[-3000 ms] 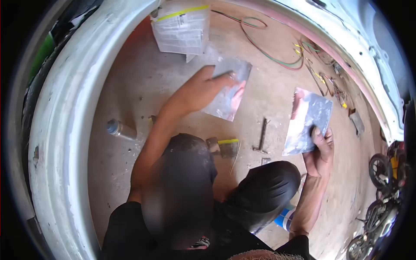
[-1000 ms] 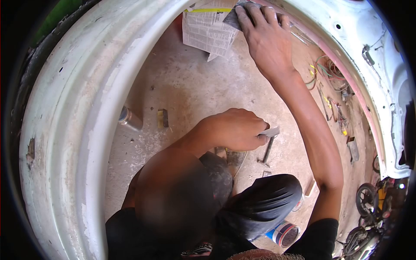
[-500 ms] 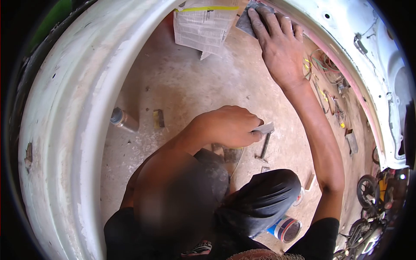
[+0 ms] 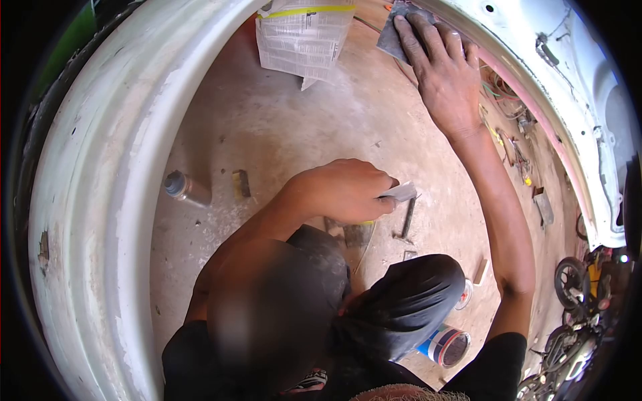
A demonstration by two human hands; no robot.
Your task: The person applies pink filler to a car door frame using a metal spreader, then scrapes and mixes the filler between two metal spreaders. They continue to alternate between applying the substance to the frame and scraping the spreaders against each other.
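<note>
My left hand [image 4: 348, 192] is closed in front of my knees, pinching a small folded grey sheet [image 4: 400, 192] that looks like sandpaper. My right hand [image 4: 447, 87] reaches up to the far panel, its fingers laid over a dark grey sheet of sandpaper [image 4: 394, 44]. That sandpaper rests against the pinkish lower edge of the white car body panel [image 4: 521, 40]; part of it is hidden under the fingers. On the left curves another pale, patchily sanded body panel [image 4: 107, 180], which neither hand touches.
Newspaper [image 4: 301, 43] with yellow tape hangs at the top. A spray can [image 4: 188, 189], a small block [image 4: 241, 184] and a hammer-like tool [image 4: 406, 219] lie on the floor. A paint tin [image 4: 447, 347] is beside my knee. Hoses and tools lie right; motorcycles [image 4: 568, 347] stand lower right.
My right hand and its sandpaper have shifted a little right along the panel edge. My left hand keeps its hold on the grey sheet. The whole view has turned slightly.
</note>
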